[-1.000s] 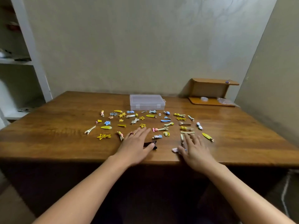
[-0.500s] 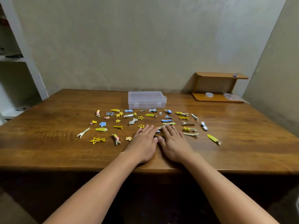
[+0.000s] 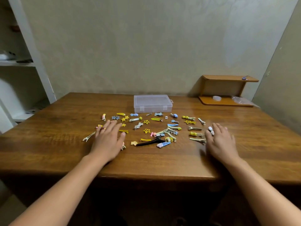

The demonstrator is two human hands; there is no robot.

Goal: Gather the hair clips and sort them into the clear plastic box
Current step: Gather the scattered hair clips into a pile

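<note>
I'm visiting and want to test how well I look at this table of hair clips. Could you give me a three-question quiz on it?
1. True or false: the clear plastic box has its lid shut.
2. What lies nearest the right hand fingertips? A) white clip B) black clip C) yellow star clip
3. Fill in: the left hand lies ____ on the wooden table, fingers spread over some clips.

Key: 1 true; 2 A; 3 flat.

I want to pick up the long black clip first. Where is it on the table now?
In the head view the long black clip lies near the table's front middle, between the left hand and right hand, with a yellow flower clip at its left end.
</note>
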